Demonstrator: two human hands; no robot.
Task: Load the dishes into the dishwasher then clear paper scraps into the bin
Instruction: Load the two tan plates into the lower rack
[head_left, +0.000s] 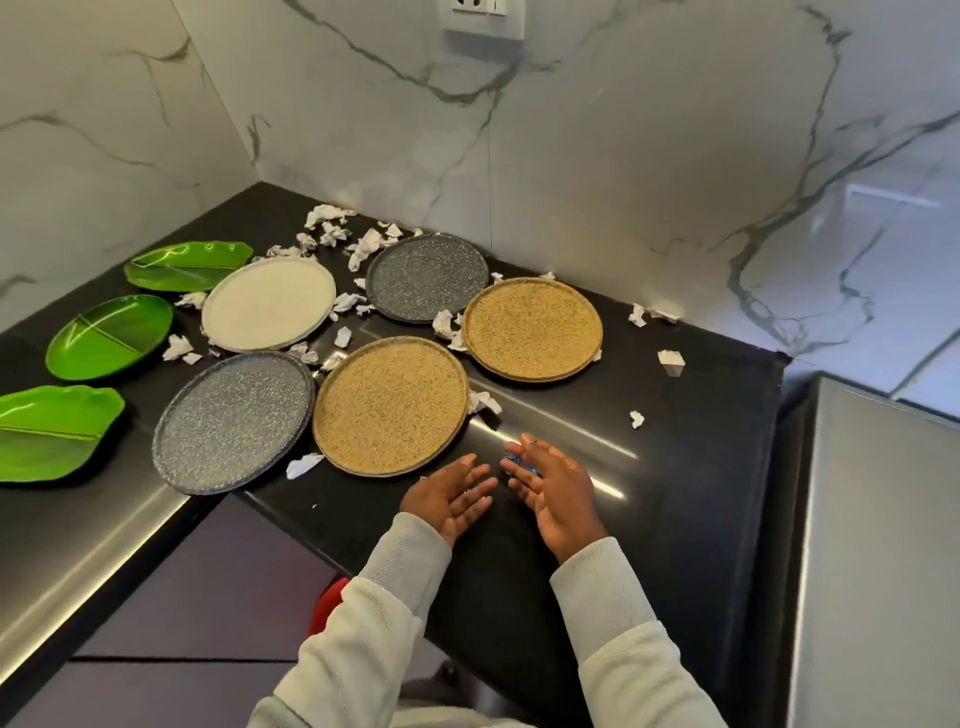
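Tan speckled plate (390, 405) lies just beyond both relaxed hands (451, 500) (555, 493).

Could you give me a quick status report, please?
Left hand, right hand open. Five round plates, three green leaf dishes on countertop. Paper scraps scattered among them.

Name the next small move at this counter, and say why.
Probably reach the left hand to the near tan speckled plate and grip its front rim. Both it and the right hand hover open above the black counter, and that plate lies closest to the fingers. By the task, the paper scraps come later.
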